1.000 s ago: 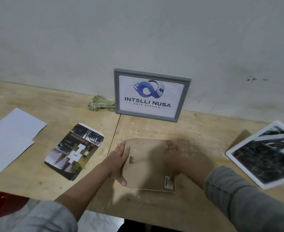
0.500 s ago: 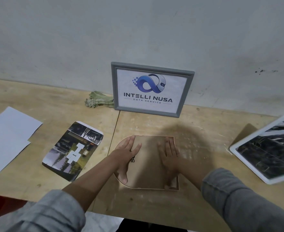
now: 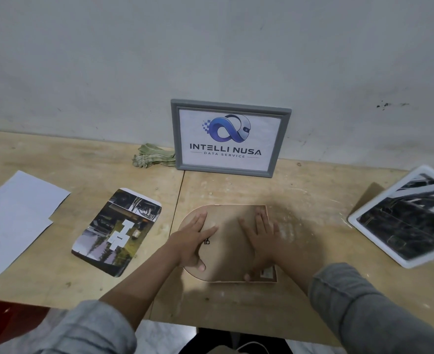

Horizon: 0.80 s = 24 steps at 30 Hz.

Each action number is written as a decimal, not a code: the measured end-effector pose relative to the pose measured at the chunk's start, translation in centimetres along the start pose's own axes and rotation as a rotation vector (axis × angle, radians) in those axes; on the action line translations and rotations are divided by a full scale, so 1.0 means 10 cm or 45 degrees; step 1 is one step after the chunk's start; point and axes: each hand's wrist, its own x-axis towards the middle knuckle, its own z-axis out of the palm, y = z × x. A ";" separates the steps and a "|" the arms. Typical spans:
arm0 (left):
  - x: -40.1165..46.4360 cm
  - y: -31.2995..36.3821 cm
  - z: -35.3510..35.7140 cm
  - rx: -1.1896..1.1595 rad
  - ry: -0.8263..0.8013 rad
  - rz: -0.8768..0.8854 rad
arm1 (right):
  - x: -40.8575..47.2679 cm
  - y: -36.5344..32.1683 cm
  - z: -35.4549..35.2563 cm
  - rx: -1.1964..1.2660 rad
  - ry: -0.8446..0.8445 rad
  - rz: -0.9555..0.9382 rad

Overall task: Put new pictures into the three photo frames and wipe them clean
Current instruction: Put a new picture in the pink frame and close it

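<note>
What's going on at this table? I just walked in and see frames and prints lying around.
A person is pressing both hands flat on the brown back board of a face-down frame, left hand on its rounded side, right hand on the squared side. A loose printed photo lies to the left beside white paper. A grey frame with a logo stands against the wall, a folded cloth beside it. A white frame sits at the right.
</note>
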 end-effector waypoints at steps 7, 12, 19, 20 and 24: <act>-0.47 0.27 0.40 -0.439 0.432 -0.450 | -0.37 -0.12 0.35 0.417 0.349 0.217; -0.49 0.37 0.47 -0.949 0.872 -0.691 | -0.42 -0.26 0.47 0.804 0.476 0.352; -0.41 0.31 0.20 -1.256 0.943 -0.957 | -0.41 -0.23 0.33 1.180 0.738 0.509; -0.42 0.30 0.16 -1.279 0.941 -0.981 | -0.42 -0.19 0.30 1.204 0.774 0.517; -0.38 0.17 0.01 -1.458 0.928 -0.993 | -0.43 -0.10 0.22 1.494 0.797 0.485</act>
